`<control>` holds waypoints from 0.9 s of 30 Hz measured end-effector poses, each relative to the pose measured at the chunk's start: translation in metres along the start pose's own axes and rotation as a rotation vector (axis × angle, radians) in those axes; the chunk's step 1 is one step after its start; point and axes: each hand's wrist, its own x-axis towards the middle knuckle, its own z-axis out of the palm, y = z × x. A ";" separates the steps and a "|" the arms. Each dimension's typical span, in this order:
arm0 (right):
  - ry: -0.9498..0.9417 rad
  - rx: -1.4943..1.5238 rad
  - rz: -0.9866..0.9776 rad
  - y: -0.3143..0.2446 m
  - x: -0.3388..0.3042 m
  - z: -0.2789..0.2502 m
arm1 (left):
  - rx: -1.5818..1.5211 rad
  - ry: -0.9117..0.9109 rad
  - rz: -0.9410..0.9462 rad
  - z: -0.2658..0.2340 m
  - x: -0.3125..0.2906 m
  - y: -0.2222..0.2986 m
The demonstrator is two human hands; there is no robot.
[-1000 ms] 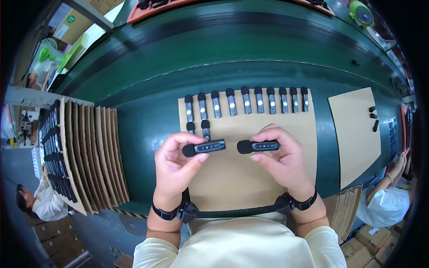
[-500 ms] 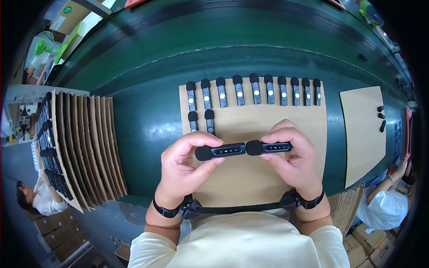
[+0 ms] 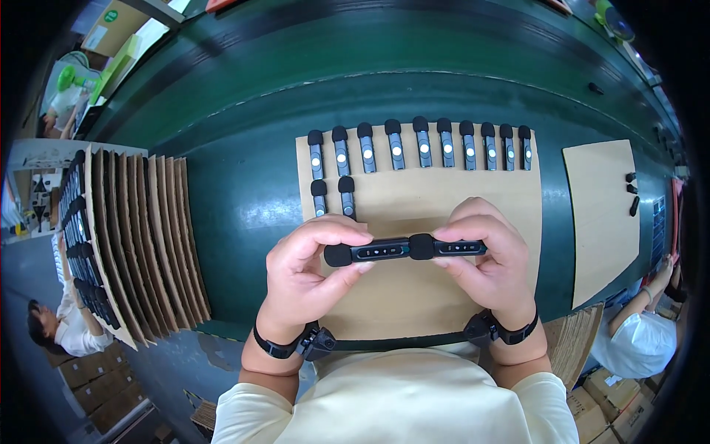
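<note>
My left hand (image 3: 307, 263) pinches a black clip-on microphone (image 3: 381, 250) by its foam-covered end, thumb below and fingers above. My right hand (image 3: 492, 255) grips a second black clip-on microphone (image 3: 458, 248) the same way. Both are level, end to end, foam tips to the left; the right one's foam appears to touch the left one's body. They hover over a cardboard sheet (image 3: 414, 303). Along its far edge lies a row of several like microphones (image 3: 396, 148), with light round spots. Two more microphones (image 3: 347, 196) start a second row at the left, partly behind my left hand.
Upright cardboard sheets (image 3: 148, 244) stand at the left, the outermost bearing microphones. Right of my sheet, another cardboard piece (image 3: 603, 222) carries a few small black parts. The green table (image 3: 244, 185) extends behind. People work at both sides; one co-worker (image 3: 640, 340) is at the right.
Both held microphones have rolled slightly, so their marked faces look narrower. They have come closer together, end to end. Both hands keep their grip.
</note>
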 end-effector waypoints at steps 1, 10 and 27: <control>-0.002 -0.002 -0.002 0.000 0.000 0.000 | 0.004 0.002 0.000 0.000 0.000 0.000; -0.006 0.003 -0.060 0.000 0.002 -0.001 | 0.079 0.031 0.074 0.003 0.002 0.003; -0.092 -0.176 -0.087 0.001 -0.004 0.003 | 0.072 -0.058 0.015 0.013 0.002 -0.007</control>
